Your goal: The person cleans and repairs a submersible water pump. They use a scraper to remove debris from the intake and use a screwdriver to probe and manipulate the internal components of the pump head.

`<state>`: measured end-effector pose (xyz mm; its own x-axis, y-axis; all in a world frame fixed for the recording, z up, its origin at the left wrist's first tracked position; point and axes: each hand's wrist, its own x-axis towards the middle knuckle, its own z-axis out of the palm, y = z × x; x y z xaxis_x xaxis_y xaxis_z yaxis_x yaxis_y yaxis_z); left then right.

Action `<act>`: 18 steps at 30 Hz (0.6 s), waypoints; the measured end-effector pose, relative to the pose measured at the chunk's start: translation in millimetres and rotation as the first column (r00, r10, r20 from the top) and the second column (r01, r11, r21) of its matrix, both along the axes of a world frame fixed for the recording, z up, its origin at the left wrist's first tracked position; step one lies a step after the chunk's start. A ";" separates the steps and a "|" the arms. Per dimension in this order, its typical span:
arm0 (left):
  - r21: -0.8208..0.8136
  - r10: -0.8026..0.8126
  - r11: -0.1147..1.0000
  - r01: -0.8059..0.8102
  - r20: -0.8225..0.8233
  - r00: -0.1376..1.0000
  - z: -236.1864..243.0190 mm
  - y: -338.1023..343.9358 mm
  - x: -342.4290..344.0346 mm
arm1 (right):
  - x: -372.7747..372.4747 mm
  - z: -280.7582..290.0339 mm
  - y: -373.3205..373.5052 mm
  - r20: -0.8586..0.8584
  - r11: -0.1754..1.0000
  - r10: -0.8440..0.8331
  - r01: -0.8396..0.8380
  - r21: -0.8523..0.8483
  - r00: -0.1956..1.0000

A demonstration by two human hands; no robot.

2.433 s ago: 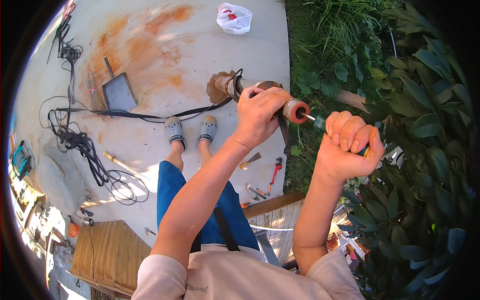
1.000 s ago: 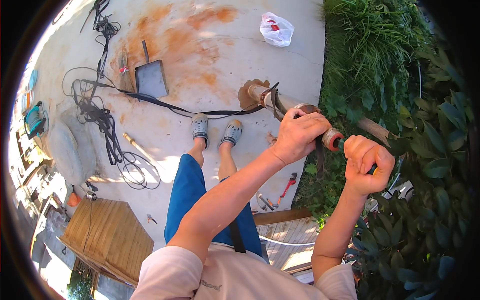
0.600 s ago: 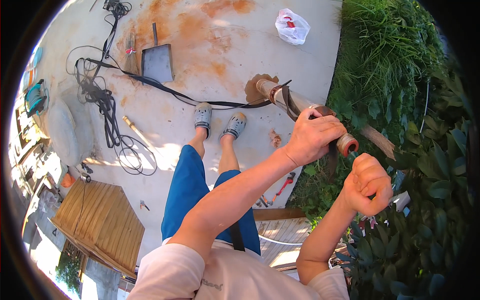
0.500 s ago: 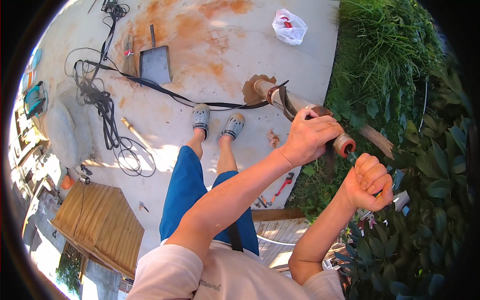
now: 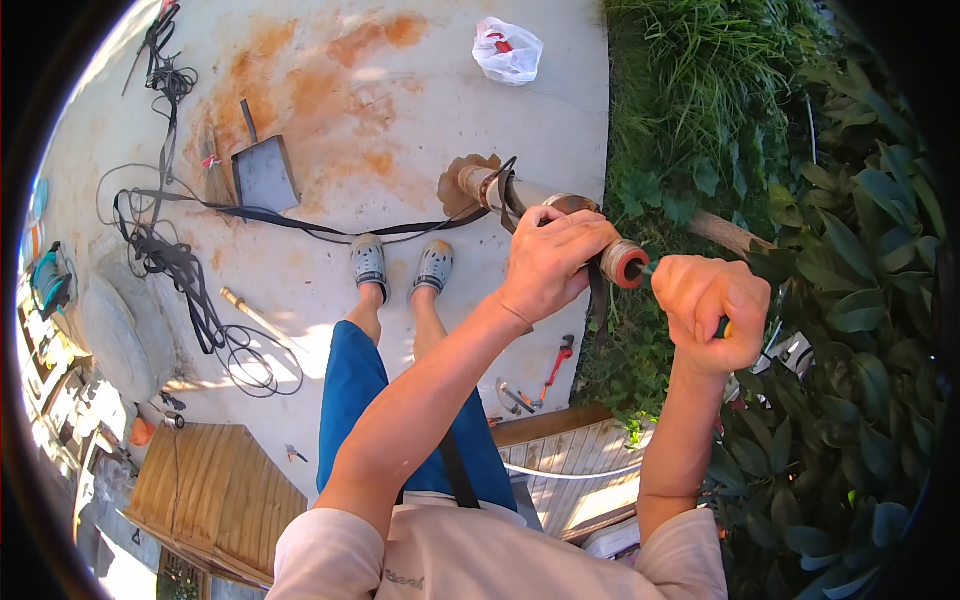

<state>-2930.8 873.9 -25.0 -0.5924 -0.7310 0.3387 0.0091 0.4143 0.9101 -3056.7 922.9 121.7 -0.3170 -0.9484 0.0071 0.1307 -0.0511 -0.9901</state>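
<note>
My left hand (image 5: 553,258) grips the upper part of a weathered metal pipe assembly (image 5: 524,190) with a scalloped flange (image 5: 458,185) at its far end. A dark strap hangs from it. At its near end is a threaded collar with a red ring (image 5: 628,264). My right hand (image 5: 710,312), to the right of that opening, is closed around a green and yellow tool handle (image 5: 722,327), apparently a screwdriver, mostly hidden by my fingers. The tool points into the ringed end; its tip is not visible.
Concrete (image 5: 390,120) bears tangled black straps and cables (image 5: 175,270), a dustpan (image 5: 265,175), a broom (image 5: 215,170), a plastic bag (image 5: 507,55), a wooden-handled tool (image 5: 255,310) and a red wrench (image 5: 558,365). A wooden cabinet (image 5: 205,490) stands lower left; dense plants (image 5: 860,310) fill the right.
The view has shifted, so the scene and pipe appear further left. My right hand has risen and turned around the handle beside the ringed end; my left hand still grips the pipe.
</note>
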 end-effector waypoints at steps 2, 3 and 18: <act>-0.011 0.015 1.000 -0.015 0.006 1.000 -2.2 -1.0 3.8 | -5.9 7.0 6.6 0.166 0.986 0.039 -0.011 -0.164 0.985; -0.015 0.028 1.000 -0.028 0.009 1.000 -2.5 3.0 5.1 | -6.1 12.7 13.4 0.205 0.983 0.010 0.028 -0.179 0.979; -0.015 -0.006 1.000 0.006 0.020 1.000 -7.2 3.7 0.5 | 14.1 -11.9 -7.6 0.215 0.923 -0.381 0.354 0.154 0.899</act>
<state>-2930.3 877.7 -32.3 -0.6033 -0.7224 0.3379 -0.0063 0.4280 0.9038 -3042.6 915.3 109.8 -0.6227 -0.7546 -0.2069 0.3534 -0.0353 -0.9348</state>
